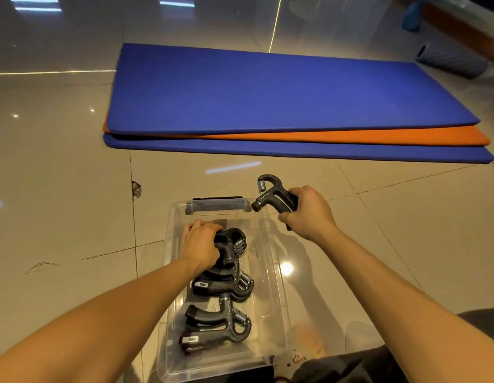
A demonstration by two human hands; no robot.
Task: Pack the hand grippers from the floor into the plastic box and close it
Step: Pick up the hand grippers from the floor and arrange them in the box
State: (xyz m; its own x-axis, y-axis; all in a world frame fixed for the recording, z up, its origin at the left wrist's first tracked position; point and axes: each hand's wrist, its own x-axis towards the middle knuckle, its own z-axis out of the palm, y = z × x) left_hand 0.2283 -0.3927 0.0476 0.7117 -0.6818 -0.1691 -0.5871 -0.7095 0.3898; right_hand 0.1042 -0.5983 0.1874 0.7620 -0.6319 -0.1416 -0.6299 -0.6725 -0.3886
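A clear plastic box (276,275) stands open on the tiled floor just in front of me. Inside it lie black hand grippers with steel springs: one near the front (212,330), one in the middle (226,286). My left hand (201,244) is inside the box at its far end, closed around a third hand gripper (230,240). My right hand (306,214) holds another black hand gripper (270,196) in the air above the box's far right corner, spring end pointing up and left.
Folded blue and orange exercise mats (281,106) lie on the floor beyond the box. A rolled grey mat (450,60) rests at the far right. A dark latch (216,199) sits at the box's far rim. My knee (378,363) is at the bottom right.
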